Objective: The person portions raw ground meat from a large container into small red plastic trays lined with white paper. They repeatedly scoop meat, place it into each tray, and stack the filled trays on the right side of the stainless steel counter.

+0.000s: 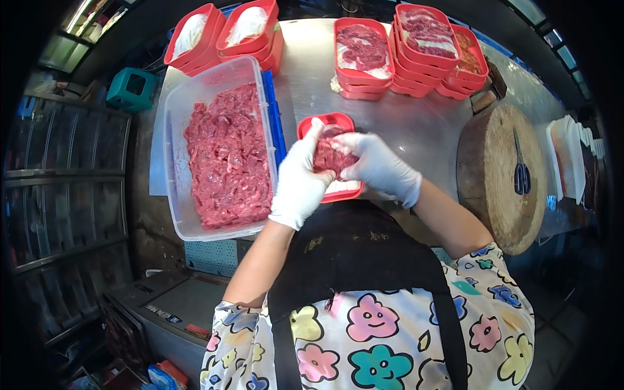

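My left hand point(302, 178) and my right hand point(380, 163), both in white gloves, hold a clump of sliced raw red meat point(331, 153) between them. The meat is over a small red plastic tray point(341, 196), where some white leaf or lining shows at the near end. My left fingers reach along the meat's left side and my right fingers press on its right side. To the left, a large clear plastic tub point(178, 195) holds a heap of raw sliced meat point(231, 161).
Stacked red trays with white leaves point(247, 24) stand at the back left; stacks topped with sliced meat point(363, 46) stand at the back right. A blue lid point(274, 114) lies along the tub. Scissors point(521, 170) rest on a round wooden chopping block point(497, 204) at right.
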Tool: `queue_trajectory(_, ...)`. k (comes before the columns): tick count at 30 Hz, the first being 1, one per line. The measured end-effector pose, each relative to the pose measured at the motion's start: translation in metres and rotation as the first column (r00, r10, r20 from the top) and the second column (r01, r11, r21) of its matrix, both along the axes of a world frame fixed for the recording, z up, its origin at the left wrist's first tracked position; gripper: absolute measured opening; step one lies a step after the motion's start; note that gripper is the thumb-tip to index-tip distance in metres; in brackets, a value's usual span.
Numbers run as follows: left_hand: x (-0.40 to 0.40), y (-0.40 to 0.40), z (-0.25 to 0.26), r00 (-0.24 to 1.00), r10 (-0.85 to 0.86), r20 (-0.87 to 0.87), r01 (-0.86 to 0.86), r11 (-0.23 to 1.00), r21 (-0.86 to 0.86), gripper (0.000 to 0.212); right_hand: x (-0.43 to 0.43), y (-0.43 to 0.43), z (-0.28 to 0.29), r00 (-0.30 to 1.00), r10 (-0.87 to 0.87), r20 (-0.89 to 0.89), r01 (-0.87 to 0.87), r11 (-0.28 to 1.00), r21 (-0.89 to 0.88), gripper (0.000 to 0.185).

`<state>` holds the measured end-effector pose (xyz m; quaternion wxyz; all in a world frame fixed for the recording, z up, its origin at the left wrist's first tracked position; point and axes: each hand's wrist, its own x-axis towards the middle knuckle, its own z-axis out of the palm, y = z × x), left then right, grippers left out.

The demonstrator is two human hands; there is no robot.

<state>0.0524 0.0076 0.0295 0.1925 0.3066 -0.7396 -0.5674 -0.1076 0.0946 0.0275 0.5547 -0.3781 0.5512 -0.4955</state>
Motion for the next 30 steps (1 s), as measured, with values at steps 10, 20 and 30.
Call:
queue_trajectory(10, 0.006, 0.023, -0.058, 0.966, 0.098, 0.238, 0.022, 0.889, -0.457, 0.078, -0.002, 0.038, -0.040, 0.653, -0.061, -0.755, -0.184, 0.954, -0.236, 0.064)
queue_trajectory(20, 0.003, 0.012, -0.097, 0.927, 0.269, 0.262, 0.043, 0.617, -0.785, 0.083, 0.004, 0.033, -0.054, 0.224, -0.131, -0.966, -0.365, 0.908, -0.208, 0.012)
queue_trajectory(30, 0.008, 0.029, -0.083, 0.980, 0.201, -0.010, -0.123, 0.558, -0.820, 0.067, -0.012, 0.028, -0.070, 0.228, -0.139, -0.964, -0.243, 0.950, -0.194, 0.006)
